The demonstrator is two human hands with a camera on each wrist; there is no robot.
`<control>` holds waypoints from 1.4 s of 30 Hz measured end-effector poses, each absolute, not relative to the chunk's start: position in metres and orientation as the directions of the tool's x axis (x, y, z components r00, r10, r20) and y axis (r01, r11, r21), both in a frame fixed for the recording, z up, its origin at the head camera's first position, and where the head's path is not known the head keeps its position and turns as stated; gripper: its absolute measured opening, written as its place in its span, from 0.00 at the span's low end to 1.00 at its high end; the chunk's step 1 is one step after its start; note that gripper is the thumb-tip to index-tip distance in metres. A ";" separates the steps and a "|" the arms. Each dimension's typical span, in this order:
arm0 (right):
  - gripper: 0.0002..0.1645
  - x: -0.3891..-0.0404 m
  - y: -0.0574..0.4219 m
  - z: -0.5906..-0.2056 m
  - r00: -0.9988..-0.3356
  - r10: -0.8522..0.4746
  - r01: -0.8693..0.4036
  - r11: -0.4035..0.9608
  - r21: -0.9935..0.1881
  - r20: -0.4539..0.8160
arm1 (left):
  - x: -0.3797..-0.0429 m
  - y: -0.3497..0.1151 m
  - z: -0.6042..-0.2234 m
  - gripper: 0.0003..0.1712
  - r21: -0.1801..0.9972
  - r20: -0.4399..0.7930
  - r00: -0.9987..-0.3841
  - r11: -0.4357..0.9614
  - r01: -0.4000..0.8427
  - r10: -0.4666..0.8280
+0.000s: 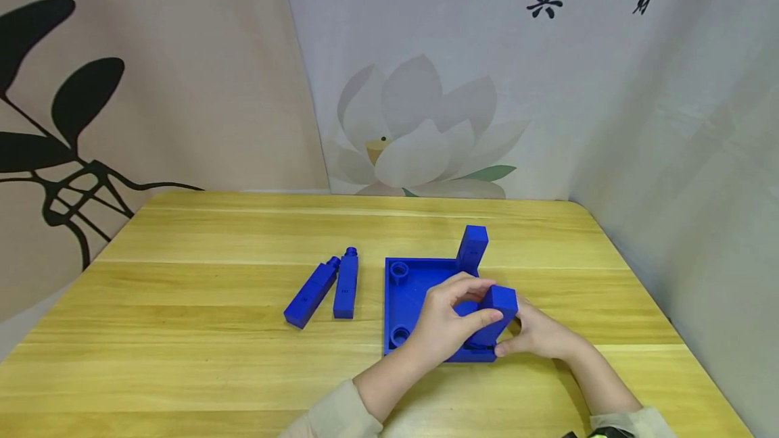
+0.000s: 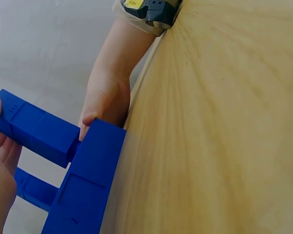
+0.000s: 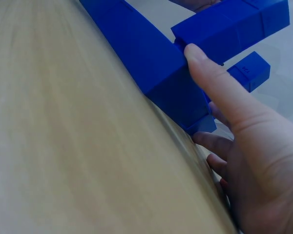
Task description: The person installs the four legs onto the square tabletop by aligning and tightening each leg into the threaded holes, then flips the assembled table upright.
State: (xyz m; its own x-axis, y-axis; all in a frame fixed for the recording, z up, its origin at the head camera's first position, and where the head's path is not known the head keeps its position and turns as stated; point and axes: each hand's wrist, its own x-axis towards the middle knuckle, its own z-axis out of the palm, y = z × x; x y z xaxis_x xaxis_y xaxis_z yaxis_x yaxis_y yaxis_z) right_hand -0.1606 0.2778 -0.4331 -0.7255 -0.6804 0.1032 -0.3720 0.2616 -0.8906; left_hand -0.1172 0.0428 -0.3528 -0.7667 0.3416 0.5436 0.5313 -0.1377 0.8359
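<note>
In the head view, a blue square toy tabletop [image 1: 426, 276] lies with its rim up and round sockets in its corners. My left hand [image 1: 447, 320] grips a blue table leg [image 1: 500, 303] between thumb and fingers, upright over the near right corner. In the left wrist view, a short narrow neck shows between this leg [image 2: 39, 129] and the tabletop [image 2: 85, 180]. My right hand [image 3: 249, 131] holds that same corner, its thumb near the leg's base and its fingers along the outer side. Another leg [image 1: 473, 249] stands at the far right corner.
Two loose blue legs [image 1: 310, 293] with knobbed ends lie side by side left of the tabletop. Everything is on a wooden table [image 1: 182, 357]. Behind it hangs a printed curtain [image 1: 426, 19], and another light cloth [image 1: 688, 154] is at the right.
</note>
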 end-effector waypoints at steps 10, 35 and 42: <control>0.54 -0.159 0.278 -0.433 -0.732 -0.668 -0.419 0.289 -0.861 0.133 | -0.123 0.043 -0.364 0.18 0.833 0.544 -0.733 -0.153 0.532 0.408; 0.54 -0.159 0.279 -0.434 -0.718 -0.692 -0.309 0.217 -0.926 0.078 | -0.126 0.055 -0.377 0.33 0.810 0.544 -0.762 0.016 0.586 0.351; 0.52 -0.161 0.277 -0.433 -0.693 -0.716 -0.277 0.154 -0.949 0.086 | -0.125 0.056 -0.376 0.26 0.834 0.526 -0.787 -0.012 0.552 0.322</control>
